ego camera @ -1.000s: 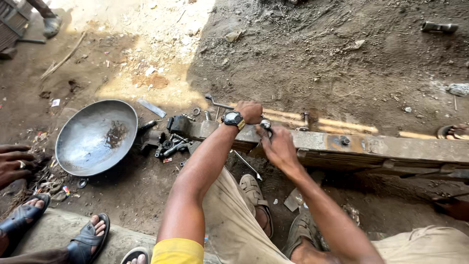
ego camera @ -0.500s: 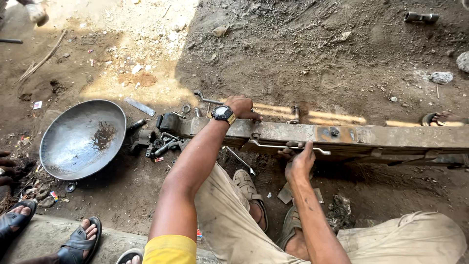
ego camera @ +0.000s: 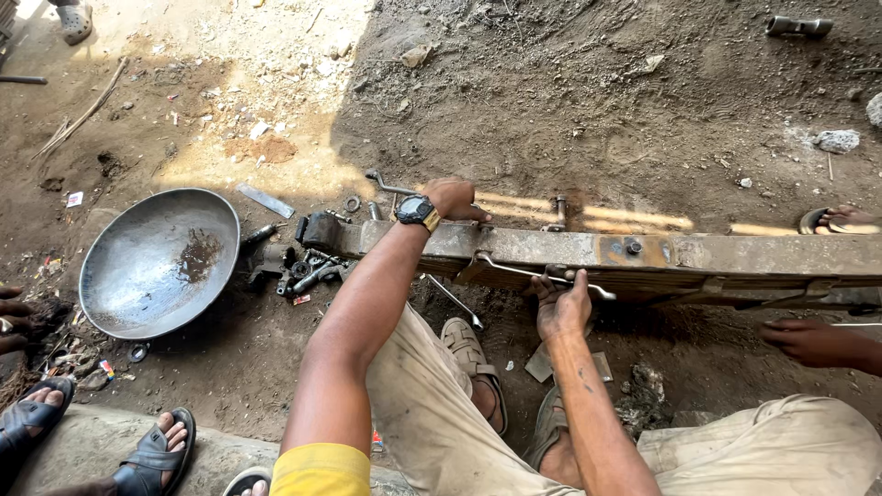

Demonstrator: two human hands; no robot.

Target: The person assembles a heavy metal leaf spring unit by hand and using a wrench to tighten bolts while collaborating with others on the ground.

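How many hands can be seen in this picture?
4: the left hand on top of the long rusty beam, the right hand on its near side, another person's hand at right, and fingers at the left edge.

Two bare arms reaching forward and down from a seated, knees-apart pose. Left arm nearly straight, left hand [ego camera: 455,197] palm down, fingers curled over and pressing, a watch on the wrist. Right arm bent at the elbow, forearm angled up toward centre, right hand [ego camera: 562,308] closed in a grip, knuckles facing the camera, thumb raised alongside.
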